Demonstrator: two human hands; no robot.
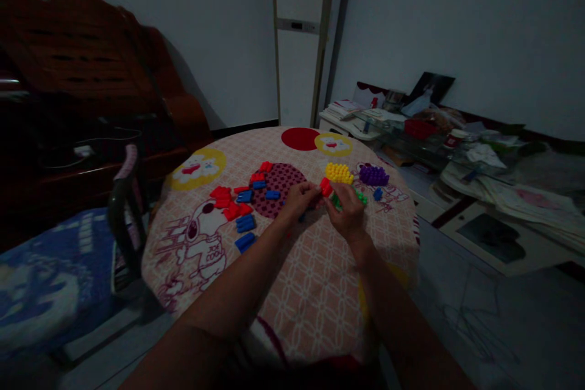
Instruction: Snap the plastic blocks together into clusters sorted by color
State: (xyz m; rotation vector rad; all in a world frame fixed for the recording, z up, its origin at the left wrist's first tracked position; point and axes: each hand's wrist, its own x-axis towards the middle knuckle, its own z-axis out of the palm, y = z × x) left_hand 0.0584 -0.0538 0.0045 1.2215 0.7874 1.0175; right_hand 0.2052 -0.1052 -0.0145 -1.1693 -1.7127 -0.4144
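Observation:
Over the round table, my right hand [348, 212] is closed on a red building block [325, 187], pinched between thumb and fingers. My left hand [299, 200] is closed too, its fingertips right beside that block; what they hold is hidden. Just behind my right hand lie a cluster of yellow blocks [339, 173] and green blocks [361, 197], the green partly covered by the hand. A purple cluster [373, 175] and a single blue block [378, 194] are further right. Loose red blocks [222, 196] and blue blocks [245, 223] lie scattered left of my left hand.
A patterned cloth covers the round table [311, 280]. A chair [125, 207] with a blue cushion stands at the left, before a wooden bench [82, 73]. On the right, a low cabinet [457, 219] carries papers, bags and a cup. A tall white appliance [299, 67] stands behind.

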